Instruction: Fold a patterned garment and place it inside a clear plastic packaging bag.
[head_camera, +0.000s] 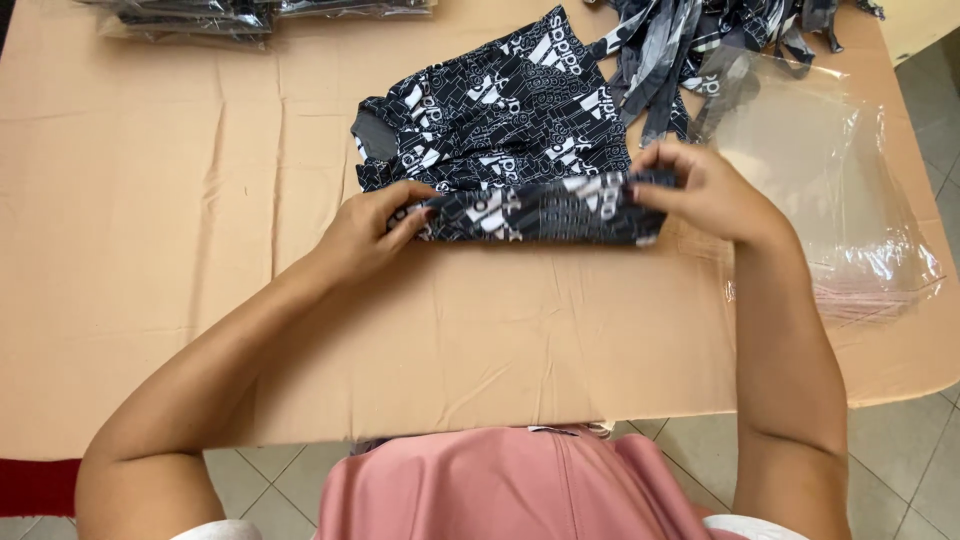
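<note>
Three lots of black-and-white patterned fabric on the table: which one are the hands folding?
The printed garment at table centre: left hand and right hand pinch its folded near edge. The strip heap and bagged stack lie untouched farther back.

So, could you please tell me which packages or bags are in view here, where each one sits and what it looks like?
Clear plastic bags: a flat, see-through, shiny stack at the table's right edge, beside the right hand.
Packed bags: a low pile at the far left corner, glossy clear film over dark contents.
No signs or screens show.
Both hands, the left hand too, grip a folded black-and-white patterned garment.
</note>
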